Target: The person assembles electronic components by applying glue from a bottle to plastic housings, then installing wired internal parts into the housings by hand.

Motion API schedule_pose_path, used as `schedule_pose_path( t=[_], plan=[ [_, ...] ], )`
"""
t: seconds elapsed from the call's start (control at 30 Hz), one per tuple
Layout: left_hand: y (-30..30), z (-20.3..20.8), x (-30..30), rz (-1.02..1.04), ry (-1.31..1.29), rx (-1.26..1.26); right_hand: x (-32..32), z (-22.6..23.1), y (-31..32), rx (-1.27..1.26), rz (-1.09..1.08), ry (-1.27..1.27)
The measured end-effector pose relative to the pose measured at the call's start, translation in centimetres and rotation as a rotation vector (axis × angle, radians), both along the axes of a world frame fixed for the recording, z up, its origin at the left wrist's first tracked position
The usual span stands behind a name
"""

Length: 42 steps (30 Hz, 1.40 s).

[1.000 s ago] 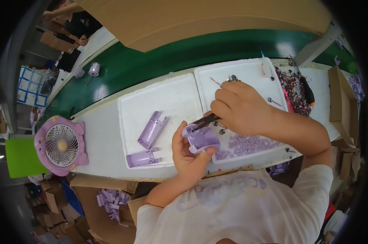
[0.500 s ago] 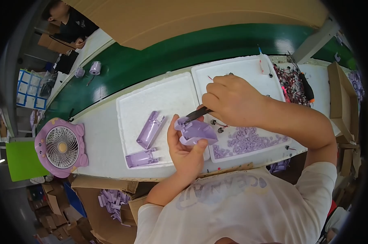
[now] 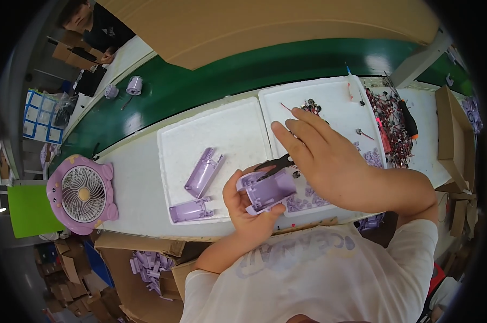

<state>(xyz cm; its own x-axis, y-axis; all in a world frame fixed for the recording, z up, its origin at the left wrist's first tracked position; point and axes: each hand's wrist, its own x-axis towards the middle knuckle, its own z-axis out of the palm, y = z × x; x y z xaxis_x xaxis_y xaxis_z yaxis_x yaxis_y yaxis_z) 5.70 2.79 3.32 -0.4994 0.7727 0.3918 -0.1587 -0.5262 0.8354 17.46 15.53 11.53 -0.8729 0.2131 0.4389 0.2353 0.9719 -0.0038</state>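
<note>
My left hand [image 3: 248, 222] is pinching a purple shell [image 3: 273, 189], the thumb pressed on its near edge and the fingers wrapped around its left end, and I hold it over the place where two white trays meet, its hollow side showing. A dark tool [image 3: 276, 164] reaches into the shell with its tip, and its other end runs under my right hand [image 3: 332, 164]. My right fingers stretch out straight and slightly spread above it; my thumb is hidden, so I cannot tell whether that hand grips the tool. In the left tray [image 3: 222, 126] lie two more purple shells [image 3: 204, 173], apart from each other. The right tray [image 3: 335, 94] has small purple pieces [image 3: 301, 203] near my right hand and a few wired parts [image 3: 311, 106] beyond my fingers. A purple fan [image 3: 83, 194] stands well off to my left
</note>
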Motion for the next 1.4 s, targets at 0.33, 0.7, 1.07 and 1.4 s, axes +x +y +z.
schedule_pose_path(
  t=[0.33, 0.7, 1.07, 1.4],
  plan=[
    [0.6, 0.7, -0.8, -0.02, 0.279, 0.087, 0.3, -0.3, -0.8, -0.15, 0.001, -0.047],
    [0.3, 0.8, -0.3, 0.043, 0.23, 0.05, 0.0, -0.8, -0.3, 0.044, 0.013, 0.04],
    [-0.5, 0.7, 0.0, 0.102, 0.179, -0.027, -0.7, -2.1, 0.6, 0.054, 0.077, 0.131],
    [-0.2, 0.0, -0.2, 0.004, 0.244, 0.061, 0.3, -0.2, -0.6, -0.053, -0.001, -0.02]
  ],
)
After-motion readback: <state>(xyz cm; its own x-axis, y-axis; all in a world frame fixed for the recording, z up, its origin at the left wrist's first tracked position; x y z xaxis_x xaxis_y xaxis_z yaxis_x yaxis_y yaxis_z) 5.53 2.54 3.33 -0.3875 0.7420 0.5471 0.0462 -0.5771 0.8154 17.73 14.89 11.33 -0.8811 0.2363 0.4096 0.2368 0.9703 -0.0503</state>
